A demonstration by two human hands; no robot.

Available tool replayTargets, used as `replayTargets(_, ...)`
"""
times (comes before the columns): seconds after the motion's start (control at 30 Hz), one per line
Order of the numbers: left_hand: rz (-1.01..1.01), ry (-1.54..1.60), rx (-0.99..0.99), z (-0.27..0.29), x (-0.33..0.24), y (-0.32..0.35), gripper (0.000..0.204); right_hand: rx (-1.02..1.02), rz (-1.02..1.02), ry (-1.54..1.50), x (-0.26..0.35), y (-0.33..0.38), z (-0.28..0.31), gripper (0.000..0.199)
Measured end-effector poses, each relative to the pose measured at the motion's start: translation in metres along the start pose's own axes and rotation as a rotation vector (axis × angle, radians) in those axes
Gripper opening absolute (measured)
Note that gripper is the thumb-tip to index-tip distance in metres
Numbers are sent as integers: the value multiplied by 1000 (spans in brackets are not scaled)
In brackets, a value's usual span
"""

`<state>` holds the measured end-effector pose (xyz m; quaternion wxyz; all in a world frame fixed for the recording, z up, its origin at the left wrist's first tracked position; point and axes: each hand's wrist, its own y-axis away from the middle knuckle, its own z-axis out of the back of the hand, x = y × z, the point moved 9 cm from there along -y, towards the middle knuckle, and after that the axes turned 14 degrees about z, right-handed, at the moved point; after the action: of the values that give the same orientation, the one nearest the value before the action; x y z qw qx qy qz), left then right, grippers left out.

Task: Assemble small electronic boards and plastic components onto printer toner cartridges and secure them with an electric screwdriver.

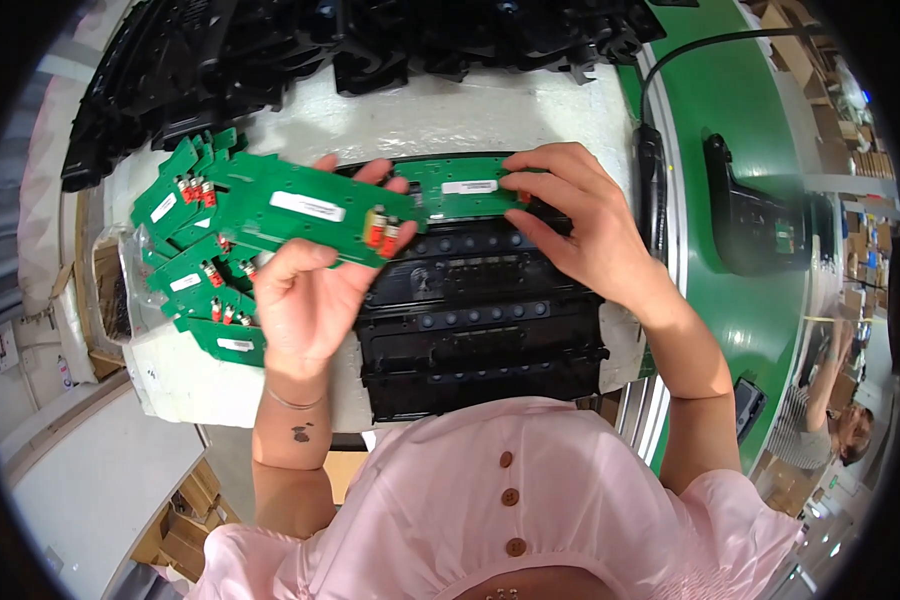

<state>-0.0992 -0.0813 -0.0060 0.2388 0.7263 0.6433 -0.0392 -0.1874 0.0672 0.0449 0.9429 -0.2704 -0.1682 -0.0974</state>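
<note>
My left hand [308,300] is closed on a green circuit board [260,205] with a white label and red-and-yellow parts at its right end. That board is held tilted over the left part of the work surface; whether a second one lies under it I cannot tell. Another green circuit board [440,205] lies in the farthest of several black plastic housings [470,325], lined up in front of me. Thumb and fingers of my right hand [592,215] close around its right end, partly hiding its red part.
Loose green circuit boards [192,265] are heaped at the left. Black plastic parts [260,60] crowd the far edge of the pale padded surface [370,115]. To the right runs a green bench [720,100] bearing a black part [735,225]. Another person [820,435] is at the far right.
</note>
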Motion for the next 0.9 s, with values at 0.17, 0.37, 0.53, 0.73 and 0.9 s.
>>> replayTargets(0.17, 109, 31, 91, -7, 28, 2, 69, -83, -18, -235, 46, -35, -12, 33)
replayTargets(0.37, 102, -28, 116, -6, 33, 6, 64, -106, -49, -223, 53, -38, -9, 38)
replayTargets(0.53, -106, -102, -76, -2, -1, 10, 53, -131, -95, -68, 46, -19, 30, 40)
replayTargets(0.73, -248, -200, -188, 21, -15, 6, 49, 217, -60, -10, 52, 31, 3, 34)
replayTargets(0.9, -243, -213, -197, 22, -8, 4, 47, 251, -48, 31, 49, 33, -11, 31)
